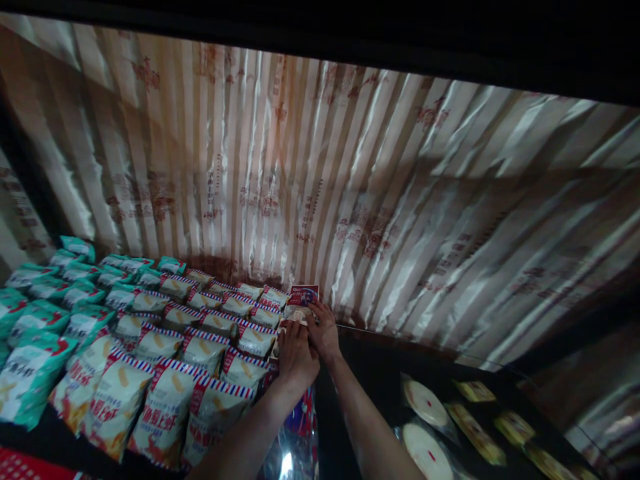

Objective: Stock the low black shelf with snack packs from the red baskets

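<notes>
Toward the back of the shelf, a red-topped snack packet (304, 295) stands against the striped backing, at the right end of the rows of chip bags. My right hand (324, 330) grips its right side, with the fingers bent over the front. My left hand (298, 352) is beside it, lower down, its fingers closed over the packet's lower part. The hands touch each other, and they hide much of the packet. Immediately left are cream snack bags (257, 339) with red, white and blue striped tops. Below my left wrist lie shiny blue and red packets (300, 417), partly covered by my forearm.
Teal snack bags (37, 373) fill the left side. On the dark shelf (370, 373) at right lie round white packs (425, 403) and several yellow packets (475, 433). Striped plastic sheeting (320, 187) forms the back; a dark beam (320, 27) crosses above.
</notes>
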Action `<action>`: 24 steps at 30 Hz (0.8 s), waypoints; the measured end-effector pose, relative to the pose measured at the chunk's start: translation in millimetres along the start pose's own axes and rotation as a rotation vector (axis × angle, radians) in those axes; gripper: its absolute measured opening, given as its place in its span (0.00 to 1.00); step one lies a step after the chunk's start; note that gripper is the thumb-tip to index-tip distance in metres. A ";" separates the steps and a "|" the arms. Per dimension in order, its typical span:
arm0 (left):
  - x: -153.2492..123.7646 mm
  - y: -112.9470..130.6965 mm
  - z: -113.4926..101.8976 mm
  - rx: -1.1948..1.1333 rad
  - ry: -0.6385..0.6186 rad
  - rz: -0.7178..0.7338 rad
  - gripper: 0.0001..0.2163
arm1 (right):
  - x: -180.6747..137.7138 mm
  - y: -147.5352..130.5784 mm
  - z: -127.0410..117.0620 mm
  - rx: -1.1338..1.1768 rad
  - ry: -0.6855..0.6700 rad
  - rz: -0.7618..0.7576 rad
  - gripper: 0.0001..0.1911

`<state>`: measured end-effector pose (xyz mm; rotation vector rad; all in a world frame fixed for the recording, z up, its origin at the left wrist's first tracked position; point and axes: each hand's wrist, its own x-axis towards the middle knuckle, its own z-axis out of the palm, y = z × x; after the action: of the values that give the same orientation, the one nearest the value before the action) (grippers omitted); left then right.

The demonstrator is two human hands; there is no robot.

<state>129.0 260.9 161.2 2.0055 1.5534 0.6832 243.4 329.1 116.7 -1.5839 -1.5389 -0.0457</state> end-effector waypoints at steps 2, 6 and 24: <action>-1.9 2.4 -4.5 -0.007 0.008 0.001 0.25 | 2.9 -6.8 -6.2 0.053 -0.007 0.056 0.17; -12.7 13.1 -14.3 -0.071 -0.001 0.014 0.24 | -1.7 -21.0 -27.6 0.173 0.021 0.258 0.19; -293.6 -37.0 4.9 -0.424 -0.426 0.165 0.17 | -299.3 -81.0 -128.9 0.338 0.092 0.790 0.21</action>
<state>41.4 -17.1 109.5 1.8138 0.9174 0.5440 179.3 3.7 63.6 -1.7661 -0.7176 0.5422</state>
